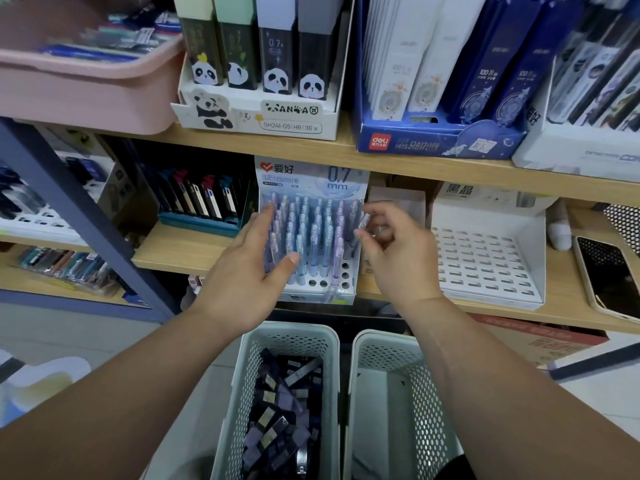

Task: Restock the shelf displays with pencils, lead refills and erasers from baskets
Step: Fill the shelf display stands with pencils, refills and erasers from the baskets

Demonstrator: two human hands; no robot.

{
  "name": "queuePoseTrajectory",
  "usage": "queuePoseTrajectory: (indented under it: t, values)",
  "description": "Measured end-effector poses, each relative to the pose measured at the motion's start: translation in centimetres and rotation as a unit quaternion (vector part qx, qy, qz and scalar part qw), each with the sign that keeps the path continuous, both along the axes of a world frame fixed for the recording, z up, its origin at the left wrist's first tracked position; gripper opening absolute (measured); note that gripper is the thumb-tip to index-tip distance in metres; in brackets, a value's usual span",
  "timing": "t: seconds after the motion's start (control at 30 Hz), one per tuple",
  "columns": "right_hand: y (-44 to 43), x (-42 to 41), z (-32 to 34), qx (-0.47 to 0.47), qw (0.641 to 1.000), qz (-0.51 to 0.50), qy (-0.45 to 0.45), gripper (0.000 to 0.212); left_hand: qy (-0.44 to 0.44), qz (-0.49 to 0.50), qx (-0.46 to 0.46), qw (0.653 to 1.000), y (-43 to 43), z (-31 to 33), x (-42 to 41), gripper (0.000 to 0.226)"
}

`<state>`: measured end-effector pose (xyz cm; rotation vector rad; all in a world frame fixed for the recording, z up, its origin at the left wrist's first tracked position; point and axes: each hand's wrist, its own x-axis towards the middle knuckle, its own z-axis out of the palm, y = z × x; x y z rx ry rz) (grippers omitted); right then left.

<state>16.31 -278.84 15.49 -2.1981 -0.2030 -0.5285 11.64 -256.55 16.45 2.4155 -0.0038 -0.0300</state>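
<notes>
A white display stand of pale purple and blue 0.7 mm mechanical pencils stands on the middle shelf, with a few bare holes at its front right. My left hand lies with straight fingers against the pencils on the stand's left side. My right hand is at the stand's right edge and pinches a pale pencil between thumb and fingers. Below, a white perforated basket holds several dark lead refill packs. A second white basket beside it shows nothing inside.
A white slotted display tray sits right of the pencil stand, a phone beyond it. A teal stand of dark pens is to the left. The upper shelf carries panda lead boxes, blue Deli boxes and a pink bin.
</notes>
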Motion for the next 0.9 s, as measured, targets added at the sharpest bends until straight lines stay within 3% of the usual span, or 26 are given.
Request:
queuePoseTrajectory:
  t: [0.27,0.43,0.57,0.63,0.77,0.83,0.9]
  values:
    - [-0.1,0.8,-0.8,-0.056,0.998,0.012,-0.032,0.042,0.003,-0.004,0.001,1.000,0.1,0.4,-0.1,0.085]
    - [-0.2,0.6,-0.9,-0.050,0.998,0.034,-0.007,0.042,0.005,-0.004,0.003,1.000,0.0,0.4,0.1,0.087]
    - [-0.8,-0.4,-0.3,-0.035,0.998,0.046,0.035,0.057,-0.024,0.005,-0.024,0.999,-0.3,0.9,-0.2,0.089]
    - [-1.7,-0.9,0.1,-0.022,0.998,0.033,0.043,0.061,-0.092,0.039,-0.029,0.995,-0.5,1.3,-0.5,0.080]
    - [-4.7,-3.2,-0.3,-0.028,0.998,-0.003,0.057,0.049,-0.342,0.031,0.025,0.939,-1.7,2.3,-2.3,0.024]
    - [-6.6,-5.2,-1.4,-0.082,0.992,0.002,0.097,0.045,-0.346,-0.040,0.024,0.937,-3.1,1.5,-4.4,0.019]
    - [-8.5,-7.4,-2.8,-0.116,0.986,0.016,0.120,0.041,-0.278,-0.098,0.003,0.956,-4.2,-0.4,-7.0,0.017]
